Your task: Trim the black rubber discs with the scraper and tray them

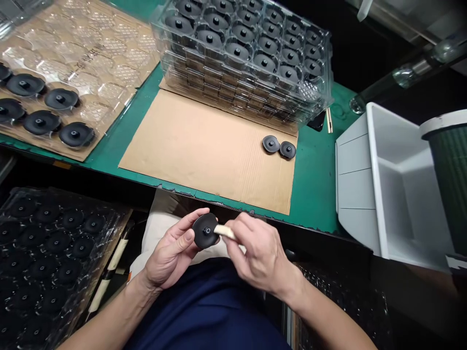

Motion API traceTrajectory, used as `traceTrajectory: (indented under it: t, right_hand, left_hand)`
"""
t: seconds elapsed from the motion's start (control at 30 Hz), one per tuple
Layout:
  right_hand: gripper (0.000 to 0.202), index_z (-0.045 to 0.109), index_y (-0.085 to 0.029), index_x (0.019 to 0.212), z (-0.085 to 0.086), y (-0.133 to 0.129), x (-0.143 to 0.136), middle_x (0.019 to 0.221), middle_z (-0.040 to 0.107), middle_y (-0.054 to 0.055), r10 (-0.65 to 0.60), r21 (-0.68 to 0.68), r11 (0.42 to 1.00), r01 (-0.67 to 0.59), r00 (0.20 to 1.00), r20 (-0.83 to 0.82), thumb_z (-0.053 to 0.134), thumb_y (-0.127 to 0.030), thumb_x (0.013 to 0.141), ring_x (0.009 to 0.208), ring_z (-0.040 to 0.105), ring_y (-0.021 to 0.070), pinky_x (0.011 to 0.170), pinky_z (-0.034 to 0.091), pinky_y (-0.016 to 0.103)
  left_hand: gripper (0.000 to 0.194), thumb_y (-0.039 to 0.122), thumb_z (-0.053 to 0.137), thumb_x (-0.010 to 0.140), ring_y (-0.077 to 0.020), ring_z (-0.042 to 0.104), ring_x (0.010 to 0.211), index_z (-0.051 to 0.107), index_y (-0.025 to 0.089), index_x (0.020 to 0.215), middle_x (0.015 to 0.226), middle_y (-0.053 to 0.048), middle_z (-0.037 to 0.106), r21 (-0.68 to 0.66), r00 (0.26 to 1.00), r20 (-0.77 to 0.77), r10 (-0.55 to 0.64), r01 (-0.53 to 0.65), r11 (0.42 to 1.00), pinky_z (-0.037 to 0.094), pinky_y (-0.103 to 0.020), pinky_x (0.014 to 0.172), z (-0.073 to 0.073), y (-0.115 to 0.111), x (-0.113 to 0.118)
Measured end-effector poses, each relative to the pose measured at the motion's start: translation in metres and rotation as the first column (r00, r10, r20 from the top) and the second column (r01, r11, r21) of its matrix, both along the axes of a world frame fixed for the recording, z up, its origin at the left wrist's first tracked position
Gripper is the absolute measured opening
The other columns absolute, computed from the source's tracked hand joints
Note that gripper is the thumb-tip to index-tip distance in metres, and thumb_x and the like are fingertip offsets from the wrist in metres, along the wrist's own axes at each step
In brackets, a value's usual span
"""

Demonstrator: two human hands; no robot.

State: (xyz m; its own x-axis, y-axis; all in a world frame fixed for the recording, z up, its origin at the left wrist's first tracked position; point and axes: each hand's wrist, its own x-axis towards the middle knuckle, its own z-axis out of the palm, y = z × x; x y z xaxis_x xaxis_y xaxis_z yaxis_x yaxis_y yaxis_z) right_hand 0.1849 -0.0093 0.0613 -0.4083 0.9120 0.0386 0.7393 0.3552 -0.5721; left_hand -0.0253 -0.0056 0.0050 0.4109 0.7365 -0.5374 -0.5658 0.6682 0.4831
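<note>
We have a round black disc in the lower middle of the frame, just below the edge of the green table. Our left hand holds it, with the thumb on its left edge and other fingers behind it. A little post sticks up in its middle. Our right hand pinches a pale stick, and the tip is at the right side of the disc. We cannot tell if it presses.

The disc looks light and stiff to us, like thin, hard plastic. It is smooth, so we think it could slip. The thin edge might chip or get scratched. We would hold it softly by the edge, and not pull on the post.

Right of the middle, two more black discs lie side by side on a brown cardboard sheet. A stack of clear plastic trays full of discs stands at the top middle. A gray bin is at the right.
</note>
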Motion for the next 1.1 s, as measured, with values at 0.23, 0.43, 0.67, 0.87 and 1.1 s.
traceTrajectory:
  t: [0.23,0.43,0.67,0.87,1.1]
  right_hand:
    - [0.015,0.062,-0.019,0.094,-0.0039,-0.0002,0.0046,0.083,0.056,0.002,-0.009,-0.026,1.0,0.01,1.0,0.017,0.048,-0.02,0.1,0.07,0.047,0.0152,0.067,0.035,0.031]
    - [0.015,0.06,-0.019,0.092,-0.0059,0.0013,0.0061,0.082,0.055,0.001,0.024,-0.028,0.999,-0.024,1.0,0.006,0.048,-0.021,0.1,0.069,0.046,0.015,0.065,0.034,0.031]
    - [0.016,0.06,-0.019,0.091,-0.0041,0.0005,0.009,0.081,0.055,0.001,0.06,-0.033,0.998,-0.06,0.998,0.024,0.048,-0.022,0.101,0.069,0.046,0.0155,0.065,0.033,0.032]
    - [0.015,0.061,-0.019,0.091,-0.0053,0.0003,0.0086,0.081,0.056,0.002,0.051,-0.024,0.998,-0.05,0.998,0.046,0.049,-0.021,0.099,0.069,0.046,0.016,0.066,0.033,0.033]
    - [0.019,0.063,-0.019,0.095,-0.0092,0.0078,0.0058,0.083,0.057,0.003,0.022,0.039,0.999,-0.026,0.995,0.102,0.047,-0.024,0.102,0.072,0.044,0.0174,0.069,0.03,0.035]
  left_hand:
    - [0.042,0.032,0.078,0.088,-0.0232,0.07,0.108,0.072,0.025,0.129,0.122,-0.009,0.075,-0.029,1.0,0.009,-0.016,0.016,0.999,0.055,-0.033,0.096,-0.0013,-0.0003,0.0011]
    - [0.044,0.032,0.078,0.087,-0.0249,0.069,0.113,0.072,0.026,0.13,0.125,-0.01,0.074,-0.028,1.0,-0.003,-0.022,0.022,0.999,0.053,-0.035,0.099,-0.002,0.0006,0.002]
    - [0.042,0.033,0.078,0.087,-0.0229,0.069,0.112,0.073,0.027,0.129,0.124,-0.009,0.075,-0.034,1.0,0.001,-0.031,0.031,0.999,0.054,-0.031,0.097,-0.0009,-0.0002,0.0036]
    - [0.042,0.034,0.079,0.087,-0.0216,0.068,0.111,0.074,0.027,0.128,0.124,-0.007,0.075,-0.041,1.0,-0.021,-0.011,0.01,0.999,0.054,-0.028,0.094,0.0006,-0.0019,0.0067]
    - [0.043,0.037,0.079,0.088,-0.0215,0.072,0.098,0.074,0.025,0.129,0.118,-0.009,0.077,-0.071,0.998,0.029,-0.057,0.059,0.996,0.059,-0.034,0.092,-0.0005,-0.0012,0.0071]
